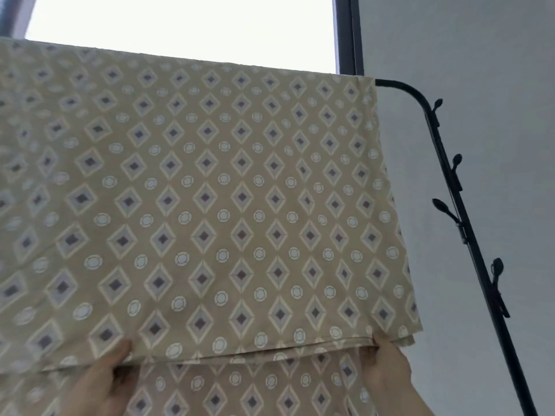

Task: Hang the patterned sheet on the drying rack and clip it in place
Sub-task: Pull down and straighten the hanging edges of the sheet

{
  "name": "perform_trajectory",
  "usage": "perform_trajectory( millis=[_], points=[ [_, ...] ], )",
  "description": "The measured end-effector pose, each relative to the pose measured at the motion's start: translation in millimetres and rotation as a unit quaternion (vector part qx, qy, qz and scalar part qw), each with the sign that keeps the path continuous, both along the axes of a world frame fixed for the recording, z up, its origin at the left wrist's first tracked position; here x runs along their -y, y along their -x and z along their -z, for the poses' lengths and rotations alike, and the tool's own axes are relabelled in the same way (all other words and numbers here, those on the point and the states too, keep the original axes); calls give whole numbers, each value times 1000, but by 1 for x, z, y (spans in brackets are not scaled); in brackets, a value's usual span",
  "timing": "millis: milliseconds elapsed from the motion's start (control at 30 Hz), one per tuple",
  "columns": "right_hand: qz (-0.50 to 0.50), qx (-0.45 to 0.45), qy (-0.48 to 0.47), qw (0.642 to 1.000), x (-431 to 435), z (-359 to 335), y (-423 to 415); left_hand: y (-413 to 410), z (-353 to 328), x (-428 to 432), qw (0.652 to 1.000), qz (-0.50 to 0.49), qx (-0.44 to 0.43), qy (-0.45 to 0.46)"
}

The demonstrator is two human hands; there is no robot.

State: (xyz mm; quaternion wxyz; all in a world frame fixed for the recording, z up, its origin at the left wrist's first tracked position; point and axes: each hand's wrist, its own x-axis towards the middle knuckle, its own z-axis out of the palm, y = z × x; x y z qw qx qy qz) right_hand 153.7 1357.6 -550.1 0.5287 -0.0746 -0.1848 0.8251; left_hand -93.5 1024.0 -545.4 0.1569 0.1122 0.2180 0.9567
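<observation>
Two bare hands at the frame's bottom edge, both w/ fingers curled onto the lower hem of one tan cotton sheet printed w/ purple diamonds and pale rings (204,181). Left hand (102,382), at approx 7 o'clock, pinches the hem, thumb pressed on the front face, other fingers hidden behind the cloth. Right hand (386,373), at approx 5 o'clock, grips the hem near the sheet's right corner, thumb likewise on the front; fingers behind, can't tell how far bent. The sheet is draped over the top bar of one black metal tube drying rack (444,151), folded so a front layer ends at the hands and a 2nd layer hangs lower behind it. The rack's bar curves down at 2 o'clock and runs to 5 o'clock; 4 black bud-shaped hooks (456,162) sit along it. One bright window (180,25) at 12 o'clock, grey wall (480,55) at 3 o'clock.
</observation>
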Motion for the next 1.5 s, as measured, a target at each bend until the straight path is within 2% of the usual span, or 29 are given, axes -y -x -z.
perform_trajectory(
  millis=[67,200,300,400,533,600,767,867,967,1133,1333,1500],
  points=[
    [-48,-4,-11,999,35,-5,4,-6,-5,7,1000,-5,13,28],
    [-196,80,-45,976,115,-12,44,-5,-1,13,999,-22,17,35],
    [-238,88,-72,965,152,-10,75,-13,0,18,1000,-7,24,15],
    [-219,83,-75,969,157,-4,82,-24,-2,32,1000,-15,12,5],
    [-206,8,-58,977,140,4,90,-14,-9,71,998,-45,47,-7],
    [-205,14,-56,977,148,5,103,-1,-9,88,998,-38,58,10],
    [-247,48,-65,966,210,6,144,24,-4,95,999,22,35,4],
    [-227,51,-91,968,226,8,163,39,6,85,995,79,4,58],
    [-200,58,-59,976,225,11,169,49,12,71,986,127,-28,106],
    [-164,97,-68,979,221,8,170,68,26,42,975,73,-93,188],
    [-154,90,-85,980,217,14,182,73,33,38,986,8,-119,119],
    [-156,108,-95,977,220,27,182,69,42,46,986,-16,-105,126]
  ],
)
